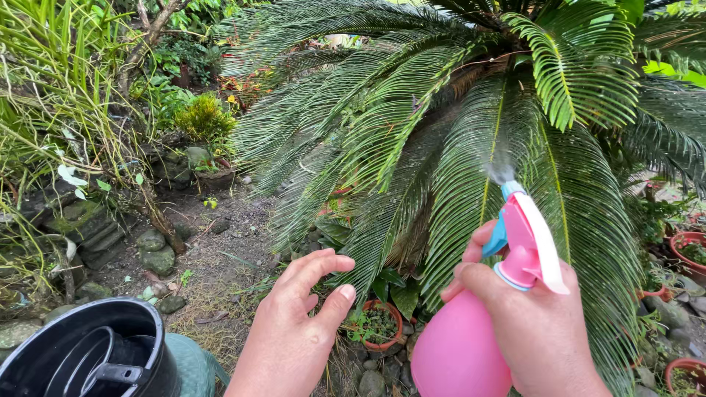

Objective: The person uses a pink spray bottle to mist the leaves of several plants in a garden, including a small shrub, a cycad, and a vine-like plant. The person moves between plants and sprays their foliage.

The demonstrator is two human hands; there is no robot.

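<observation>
A head-worn camera looks down into a garden, described here from left to right. At the far left, tall grass-like leaves [51,81] arch over a patch of mossy stones [156,251] and bare soil. In the bottom left corner sits 1 black plastic pot [88,353] with a thick rim; it looks stiff and light, and what it rests on is a greenish shape only partly in view. Next comes the left hand [298,323], open and empty, fingers loosely spread and reaching forward, touching nothing that can be seen. Just beyond its fingertips stands 1 small terracotta pot [379,326] of low green plants. Right of centre, the right hand [529,323] is closed around the neck of 1 pink spray bottle [471,345], with a finger hooked over its blue trigger [497,237]. The bottle is held bottom right, its nozzle aimed up at the fronds, and a faint mist hangs at the tip. It is smooth plastic, probably light unless full and slippery when wet, so the narrow neck under the trigger seems the surest grip. Filling the upper right is 1 large cycad [471,125] with stiff, comb-like fronds that likely prick. At the far right edge, at least 2 more red-brown pots [687,250] show partly.
</observation>
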